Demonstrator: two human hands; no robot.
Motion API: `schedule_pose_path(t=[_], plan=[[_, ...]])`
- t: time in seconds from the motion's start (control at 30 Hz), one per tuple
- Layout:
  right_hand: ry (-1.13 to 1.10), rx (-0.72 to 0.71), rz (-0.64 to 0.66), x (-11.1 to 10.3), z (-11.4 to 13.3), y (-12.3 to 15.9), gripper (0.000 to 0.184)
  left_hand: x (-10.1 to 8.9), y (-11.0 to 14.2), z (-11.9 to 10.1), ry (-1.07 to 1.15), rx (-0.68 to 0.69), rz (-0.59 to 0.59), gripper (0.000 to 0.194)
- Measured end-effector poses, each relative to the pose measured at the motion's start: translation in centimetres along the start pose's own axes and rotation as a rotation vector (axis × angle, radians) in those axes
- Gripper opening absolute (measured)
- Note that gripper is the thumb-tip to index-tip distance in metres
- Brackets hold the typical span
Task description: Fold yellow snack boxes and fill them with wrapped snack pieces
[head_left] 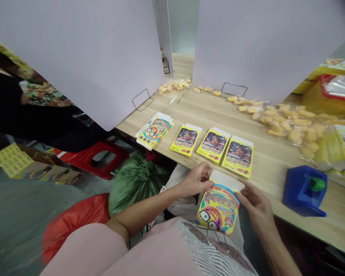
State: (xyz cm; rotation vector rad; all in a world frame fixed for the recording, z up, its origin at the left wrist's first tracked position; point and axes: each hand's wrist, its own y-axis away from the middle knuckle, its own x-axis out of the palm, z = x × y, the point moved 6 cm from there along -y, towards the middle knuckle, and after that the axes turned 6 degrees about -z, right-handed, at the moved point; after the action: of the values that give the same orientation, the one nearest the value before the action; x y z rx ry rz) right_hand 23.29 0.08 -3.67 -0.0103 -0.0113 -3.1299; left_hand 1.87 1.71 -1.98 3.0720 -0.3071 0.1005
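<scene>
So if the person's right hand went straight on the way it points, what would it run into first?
The printed cardboard box comes first: the right hand is touching its side edge, just below the white flap.

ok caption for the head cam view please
Left hand and right hand hold a printed cardboard box above a wooden table beside yellow boxes

Glossy printed card box (218,209); smooth pale wood tabletop (276,184); matt blue plastic tape dispenser (300,191).
</scene>
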Motion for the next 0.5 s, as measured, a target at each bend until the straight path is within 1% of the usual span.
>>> schedule_pose_path(t=[0.03, 0.07, 0.13, 0.2, 0.3, 0.4, 0.5], plan=[[0.038, -0.014, 0.034, 0.1, 0.1, 0.0, 0.026, 0.0, -0.1, -0.1, -0.03, 0.018, 0.024, 0.043], [0.074, -0.032, 0.066, 0.3, 0.3, -0.1, 0.018, 0.1, -0.2, -0.3, -0.087, 0.045, 0.059, 0.042], [0.11, -0.062, 0.106, 0.4, 0.7, -0.1, 0.01, 0.2, -0.4, -0.9, -0.211, 0.107, 0.116, 0.026], [0.113, -0.062, 0.118, 0.6, 1.1, -0.2, 0.013, 0.3, -0.4, -1.4, -0.285, 0.134, 0.139, 0.015], [0.116, -0.001, 0.129, 1.1, 1.3, -0.5, 0.023, 0.3, -0.6, -1.6, -0.325, 0.086, 0.119, 0.016], [0.132, 0.083, 0.119, 1.4, 1.2, -1.0, 0.023, 0.4, -0.9, -1.4, -0.36, 0.062, 0.106, 0.015], [0.133, 0.112, 0.091, 1.4, 1.7, -1.5, 0.027, 0.6, -1.5, -1.2, -0.334, 0.047, 0.111, 0.014]])
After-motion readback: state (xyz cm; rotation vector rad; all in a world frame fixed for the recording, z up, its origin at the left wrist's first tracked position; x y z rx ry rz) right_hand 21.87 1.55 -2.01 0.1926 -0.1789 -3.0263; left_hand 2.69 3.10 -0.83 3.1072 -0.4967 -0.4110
